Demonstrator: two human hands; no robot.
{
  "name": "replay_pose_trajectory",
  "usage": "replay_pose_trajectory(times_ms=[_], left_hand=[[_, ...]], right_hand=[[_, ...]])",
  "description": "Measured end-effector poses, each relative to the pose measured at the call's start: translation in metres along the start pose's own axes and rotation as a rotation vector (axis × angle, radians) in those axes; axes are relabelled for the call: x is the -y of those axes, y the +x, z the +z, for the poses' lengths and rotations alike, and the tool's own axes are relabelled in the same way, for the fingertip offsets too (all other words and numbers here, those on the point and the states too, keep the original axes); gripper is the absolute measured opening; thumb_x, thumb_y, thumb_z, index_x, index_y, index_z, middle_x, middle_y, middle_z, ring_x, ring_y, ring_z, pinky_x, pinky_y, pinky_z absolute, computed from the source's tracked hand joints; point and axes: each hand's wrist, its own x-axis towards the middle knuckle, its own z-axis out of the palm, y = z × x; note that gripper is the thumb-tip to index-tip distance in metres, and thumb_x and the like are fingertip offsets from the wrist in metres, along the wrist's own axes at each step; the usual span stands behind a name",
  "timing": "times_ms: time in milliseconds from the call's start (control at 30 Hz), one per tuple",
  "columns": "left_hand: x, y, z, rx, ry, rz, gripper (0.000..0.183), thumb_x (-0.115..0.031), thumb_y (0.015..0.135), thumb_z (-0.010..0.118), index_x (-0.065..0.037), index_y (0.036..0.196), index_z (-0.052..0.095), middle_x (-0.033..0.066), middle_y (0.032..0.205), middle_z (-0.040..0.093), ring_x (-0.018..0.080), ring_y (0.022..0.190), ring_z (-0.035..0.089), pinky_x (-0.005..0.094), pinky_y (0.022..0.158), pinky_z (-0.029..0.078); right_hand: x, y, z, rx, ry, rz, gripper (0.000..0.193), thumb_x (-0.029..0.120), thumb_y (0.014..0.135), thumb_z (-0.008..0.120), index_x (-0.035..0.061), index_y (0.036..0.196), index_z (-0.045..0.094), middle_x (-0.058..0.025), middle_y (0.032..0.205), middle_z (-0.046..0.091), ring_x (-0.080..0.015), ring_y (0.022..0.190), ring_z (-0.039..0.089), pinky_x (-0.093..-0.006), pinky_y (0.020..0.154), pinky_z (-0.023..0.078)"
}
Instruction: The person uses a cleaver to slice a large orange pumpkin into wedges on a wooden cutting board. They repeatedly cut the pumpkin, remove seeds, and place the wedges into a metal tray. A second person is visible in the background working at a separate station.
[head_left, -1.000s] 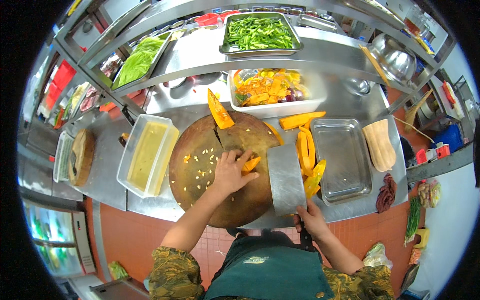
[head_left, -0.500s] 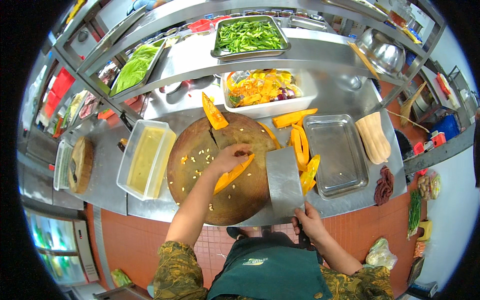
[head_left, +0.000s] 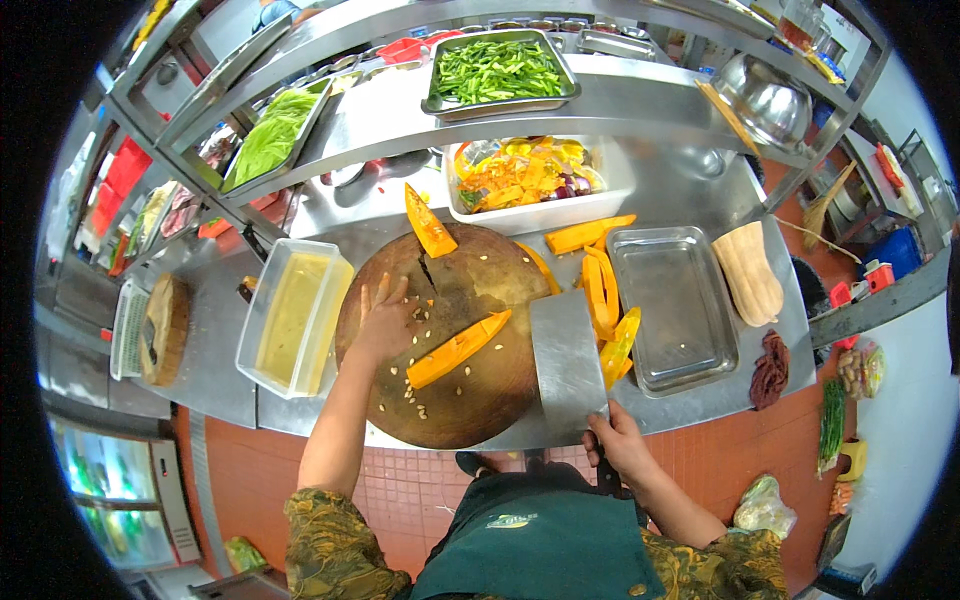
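Note:
My left hand (head_left: 383, 322) lies open on the left part of a round wooden chopping board (head_left: 500, 390), its fingers stretched out beside scattered pale seeds. Just right of it, an orange squash wedge (head_left: 458, 350) rests on the board, untouched. Another squash wedge (head_left: 430, 226) sits at the board's far edge. With my right hand (head_left: 618, 440) I grip the handle of a broad cleaver (head_left: 568, 350), whose blade lies flat over the board's right edge. More squash slices (head_left: 600, 290) are piled right of the blade.
A steel tray (head_left: 685, 372) and a whole butternut squash (head_left: 748, 275) are on the right, near a dark red cloth (head_left: 770, 370). A clear tub of yellowish liquid (head_left: 295, 320) stands left. Beyond the board is a white bin of vegetable pieces (head_left: 612, 195); a steel shelf (head_left: 640, 115) spans above.
My left hand has let go of the squash wedge and moved left across the board, its fingers now spread. The wedge stays put, and the right hand with the cleaver is nearly unmoved.

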Motion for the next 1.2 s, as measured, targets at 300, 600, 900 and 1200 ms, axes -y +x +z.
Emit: replay_pose_trajectory(times_ms=[300, 600, 900, 1200], left_hand=[[-0.071, -0.024, -0.040, 0.186, -0.190, 0.030, 0.048, -0.028, 0.071, 0.072, -0.011, 0.114, 0.060, 0.0125, 0.107, 0.061, 0.0291, 0.102, 0.057, 0.0447, 0.093, 0.042], [-0.062, 0.007, -0.020, 0.450, -0.384, -0.234, 0.045, -0.023, 0.067, 0.070, -0.001, 0.103, 0.054, 0.0219, 0.089, 0.063, 0.0375, 0.090, 0.065, 0.0474, 0.082, 0.051], [-0.146, 0.083, -0.021, 0.305, -0.945, -0.336, 0.060, -0.032, 0.075, 0.073, -0.002, 0.123, 0.054, 0.0214, 0.109, 0.065, 0.0339, 0.102, 0.064, 0.0391, 0.090, 0.048], [-0.045, 0.158, 0.023, -0.240, -0.312, -0.636, 0.063, -0.035, 0.076, 0.073, -0.006, 0.127, 0.050, 0.0236, 0.125, 0.051, 0.0402, 0.111, 0.050, 0.0485, 0.094, 0.044]], right_hand=[[-0.003, 0.012, -0.002, 0.028, -0.025, -0.049, 0.015, 0.014, 0.097, 0.048, 0.0023, 0.107, 0.049, -0.0053, 0.066, 0.054, -0.0139, 0.046, 0.051, -0.0273, 0.043, 0.042], [0.003, -0.002, -0.010, -0.010, 0.031, -0.027, 0.012, 0.016, 0.098, 0.049, 0.0074, 0.105, 0.047, -0.0033, 0.067, 0.052, -0.0108, 0.046, 0.046, -0.0248, 0.043, 0.039], [0.009, -0.028, -0.039, -0.266, 0.195, -0.166, 0.016, 0.013, 0.097, 0.049, 0.0051, 0.110, 0.049, -0.0042, 0.066, 0.052, -0.0115, 0.047, 0.047, -0.0246, 0.044, 0.041], [0.006, -0.036, -0.052, -0.347, 0.192, -0.180, 0.010, 0.012, 0.096, 0.047, 0.0044, 0.103, 0.046, -0.0061, 0.064, 0.052, -0.0133, 0.042, 0.047, -0.0259, 0.039, 0.041]])
